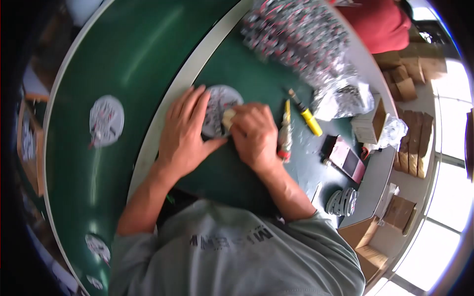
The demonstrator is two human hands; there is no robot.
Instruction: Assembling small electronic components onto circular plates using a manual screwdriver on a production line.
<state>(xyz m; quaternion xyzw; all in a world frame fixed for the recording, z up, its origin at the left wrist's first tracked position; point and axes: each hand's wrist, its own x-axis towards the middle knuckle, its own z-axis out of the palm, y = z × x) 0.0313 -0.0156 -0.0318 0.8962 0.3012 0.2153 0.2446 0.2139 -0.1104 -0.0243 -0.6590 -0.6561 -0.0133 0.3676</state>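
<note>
Two bare hands are at one piece at the centre of the frame, just above the grey shirt [227, 246] at the lower edge. Left hand [183, 135]: fingers extended and slightly parted, thumb out to the side, laid along the left rim of a round pale disc [215, 106]; no closed grip. Right hand [256, 133]: fingers bunched around a small cream-coloured piece [228, 118], held at the disc's right side; its exact nature is hidden by the grip. Disc lies on the green counter [222, 170], small parts on its face.

Step in hand, judged: steadying the disc with the left while the right works the cream piece against it. The move seems to call for a flat, unshifting disc and light, well-placed pressure from the right fingers.

Right of centre: white tube with yellow nozzle [285, 130]; beside it, yellow-handled tool [310, 122]. Lower right: pink device [347, 159], stacked discs [341, 202]. Left of frame, beyond a pale rail [196, 53]: another disc [106, 121] on a green surface [74, 163]. Upper right: bagged mass of small parts [296, 39]; farther, person in red [377, 24], cardboard boxes [423, 60].
</note>
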